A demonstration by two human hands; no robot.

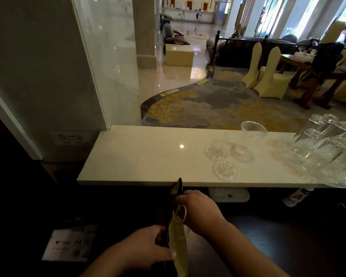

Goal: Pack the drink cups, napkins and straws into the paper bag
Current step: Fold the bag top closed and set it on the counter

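Nearest, below the table (148,156) edge, both hands grip the flat, folded paper bag (177,242): left hand (146,248) closed on its side, right hand (200,210) pinching near the handle. Best spread it fully and stand it upright first. Beyond, clear cups (248,140) wait on the table.

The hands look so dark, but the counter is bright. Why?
Head view: window light falls on the white counter, with a small glare spot; the left hand, right hand and folded paper bag sit below it in shadow; the wide lens bends straight edges.
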